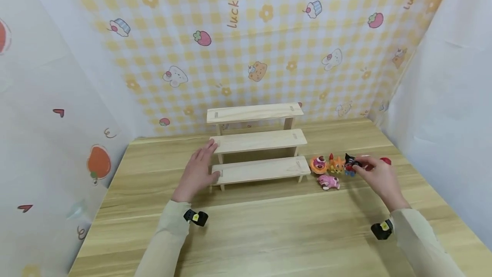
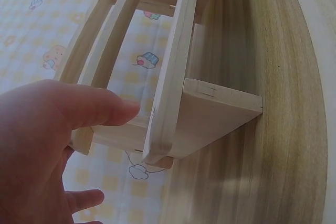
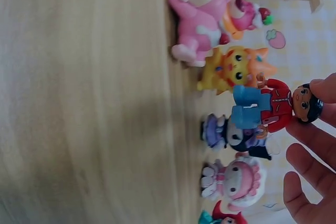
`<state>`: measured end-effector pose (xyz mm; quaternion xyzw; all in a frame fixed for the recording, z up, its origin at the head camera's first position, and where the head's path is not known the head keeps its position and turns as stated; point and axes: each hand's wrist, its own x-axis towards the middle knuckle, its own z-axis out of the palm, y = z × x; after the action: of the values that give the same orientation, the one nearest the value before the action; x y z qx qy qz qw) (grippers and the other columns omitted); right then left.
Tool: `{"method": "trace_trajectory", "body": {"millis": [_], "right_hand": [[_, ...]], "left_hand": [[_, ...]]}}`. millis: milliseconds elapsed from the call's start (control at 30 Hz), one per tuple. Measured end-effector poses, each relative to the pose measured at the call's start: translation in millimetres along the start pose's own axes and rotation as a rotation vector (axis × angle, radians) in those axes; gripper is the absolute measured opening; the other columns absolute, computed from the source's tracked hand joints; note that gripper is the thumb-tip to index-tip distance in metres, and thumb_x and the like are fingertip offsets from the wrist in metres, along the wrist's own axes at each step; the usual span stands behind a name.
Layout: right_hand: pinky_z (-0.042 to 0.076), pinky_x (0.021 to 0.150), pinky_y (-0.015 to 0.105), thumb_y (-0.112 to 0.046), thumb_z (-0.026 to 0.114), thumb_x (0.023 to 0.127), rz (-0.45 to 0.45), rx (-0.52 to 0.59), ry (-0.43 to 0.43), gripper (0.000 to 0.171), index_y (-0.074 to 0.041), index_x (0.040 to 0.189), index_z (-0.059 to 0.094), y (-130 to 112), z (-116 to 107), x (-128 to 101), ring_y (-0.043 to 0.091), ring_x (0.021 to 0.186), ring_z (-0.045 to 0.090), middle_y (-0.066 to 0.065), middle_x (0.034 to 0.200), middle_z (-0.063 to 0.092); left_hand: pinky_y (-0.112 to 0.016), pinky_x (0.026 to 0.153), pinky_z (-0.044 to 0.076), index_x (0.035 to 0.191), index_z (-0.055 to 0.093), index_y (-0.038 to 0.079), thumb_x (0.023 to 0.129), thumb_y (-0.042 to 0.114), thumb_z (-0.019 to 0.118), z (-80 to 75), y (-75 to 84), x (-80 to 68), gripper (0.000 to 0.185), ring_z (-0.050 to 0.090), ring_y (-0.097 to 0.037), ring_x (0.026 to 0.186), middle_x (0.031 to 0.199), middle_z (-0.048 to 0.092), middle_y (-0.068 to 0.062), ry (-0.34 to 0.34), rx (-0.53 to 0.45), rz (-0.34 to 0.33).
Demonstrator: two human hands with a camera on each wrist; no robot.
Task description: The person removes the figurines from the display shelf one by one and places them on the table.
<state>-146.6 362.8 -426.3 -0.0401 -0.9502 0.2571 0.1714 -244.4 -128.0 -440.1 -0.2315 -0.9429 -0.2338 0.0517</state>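
My right hand pinches a toy figure by its black-haired head, between thumb and fingers. The figure has a red jacket and blue legs and hangs above the other toys in the right wrist view. My left hand rests at the left end of a three-tier wooden shelf, its fingers by the middle tier and its thumb near the lowest. Its thumb and spread fingers show in the left wrist view; whether they press on the wood is unclear.
Right of the shelf stand a pink bear, another bear in an orange ring and a yellow-orange figure. A black-and-purple figure, a pink-and-white one and a red-haired one line up beyond. A checked cloth hangs behind.
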Motion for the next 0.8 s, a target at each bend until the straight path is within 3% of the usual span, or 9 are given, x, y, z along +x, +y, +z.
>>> {"method": "trace_trajectory", "body": {"millis": [167,300,633,800], "right_hand": [[0.045,0.053,0.025,-0.022,0.066,0.089,0.035,-0.006,-0.052,0.027,-0.002,0.107,0.068,7.6,8.7,-2.1,0.017,0.072,0.058,0.021,0.098,0.068],[0.045,0.054,0.026,-0.022,0.065,0.090,0.058,-0.007,-0.088,0.029,-0.001,0.110,0.067,10.6,11.4,-5.8,0.021,0.075,0.060,0.021,0.096,0.067],[0.045,0.052,0.022,-0.018,0.066,0.088,0.022,-0.009,-0.068,0.026,-0.003,0.110,0.067,18.6,16.2,-6.2,0.016,0.072,0.058,0.017,0.093,0.069],[0.046,0.055,0.024,-0.023,0.063,0.091,0.026,0.003,-0.089,0.032,-0.003,0.116,0.065,20.4,17.1,-4.5,0.022,0.076,0.061,0.020,0.097,0.068]], "left_hand": [[-0.056,0.116,0.020,0.151,0.023,0.010,0.080,0.022,0.073,1.2,1.2,-0.2,0.088,0.028,-0.043,0.139,0.161,0.014,-0.008,0.001,0.004,-0.007],[-0.055,0.117,0.020,0.151,0.023,0.010,0.080,0.023,0.073,1.9,2.3,1.1,0.088,0.028,-0.042,0.139,0.161,0.015,-0.007,-0.004,0.009,-0.005],[-0.051,0.119,0.017,0.151,0.023,0.010,0.081,0.023,0.072,1.2,1.4,0.8,0.087,0.026,-0.036,0.142,0.161,0.015,-0.008,-0.006,0.031,-0.010],[-0.051,0.119,0.017,0.151,0.023,0.009,0.081,0.023,0.072,0.6,0.3,0.4,0.087,0.026,-0.035,0.142,0.161,0.014,-0.008,-0.007,0.029,-0.014]]}}
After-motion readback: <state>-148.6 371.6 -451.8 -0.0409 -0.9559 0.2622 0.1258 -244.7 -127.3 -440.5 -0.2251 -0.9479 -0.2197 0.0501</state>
